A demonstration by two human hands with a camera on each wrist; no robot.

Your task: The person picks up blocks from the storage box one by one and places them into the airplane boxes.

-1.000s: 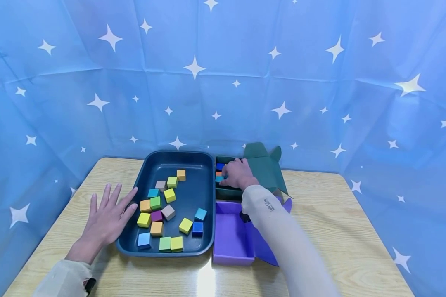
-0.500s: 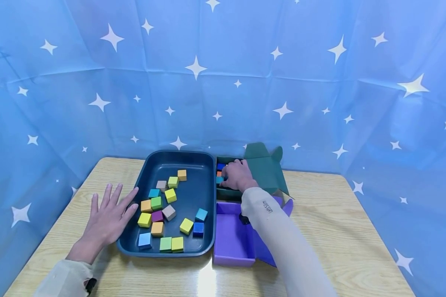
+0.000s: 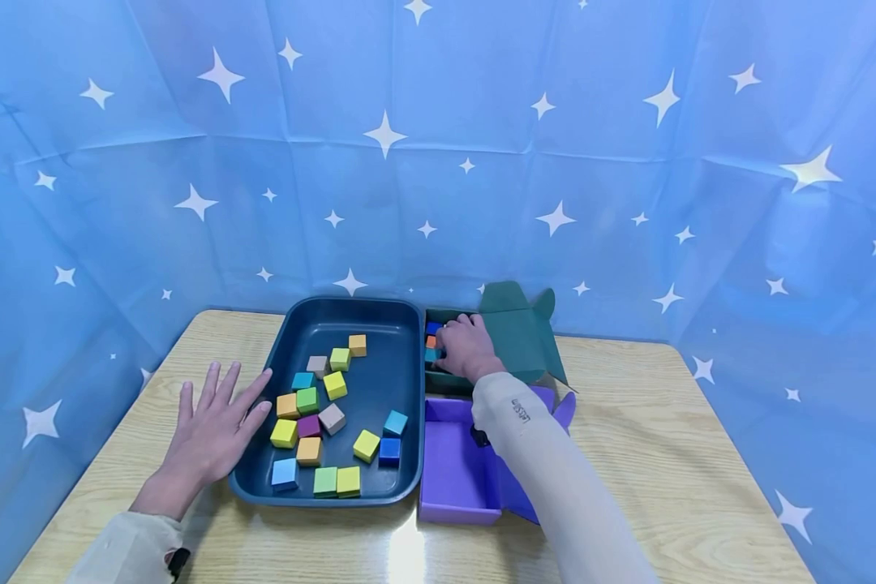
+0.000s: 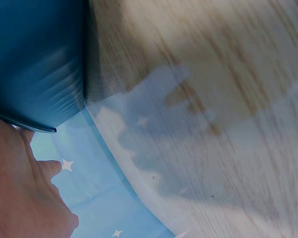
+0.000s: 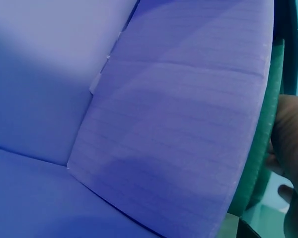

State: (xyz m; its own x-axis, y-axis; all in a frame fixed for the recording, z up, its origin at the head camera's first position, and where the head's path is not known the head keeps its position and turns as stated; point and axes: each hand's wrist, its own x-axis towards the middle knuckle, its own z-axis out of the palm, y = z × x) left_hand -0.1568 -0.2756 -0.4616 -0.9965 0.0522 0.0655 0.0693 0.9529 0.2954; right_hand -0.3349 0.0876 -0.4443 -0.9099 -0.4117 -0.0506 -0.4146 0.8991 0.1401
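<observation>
My left hand [image 3: 208, 434] is spread flat, fingers straight, at the left rim of a dark blue tray [image 3: 380, 349]. In the left wrist view the hand [image 4: 22, 183] shows beside the tray's outer wall [image 4: 39, 64]. My right hand [image 3: 469, 347] reaches down into a dark green cardboard box [image 3: 447, 383], its fingers bent; I cannot tell what they hold, as the hand's back covers the fingertips. Left of it in that box lie a blue block [image 3: 434, 328], an orange block [image 3: 431, 341] and a teal block [image 3: 432, 354].
Several coloured cubes lie in the tray, among them a magenta cube [image 3: 309, 426] and a light blue cube [image 3: 285, 473]. An open purple box [image 3: 458, 513] stands before the green one. The green lid [image 3: 514, 337] folds out rightward. A starry blue cloth [image 3: 438, 186] surrounds the table.
The right hand has dipped slightly within the green box, and its forearm has shifted a little to the left. The left hand and the cubes in the tray have stayed put.
</observation>
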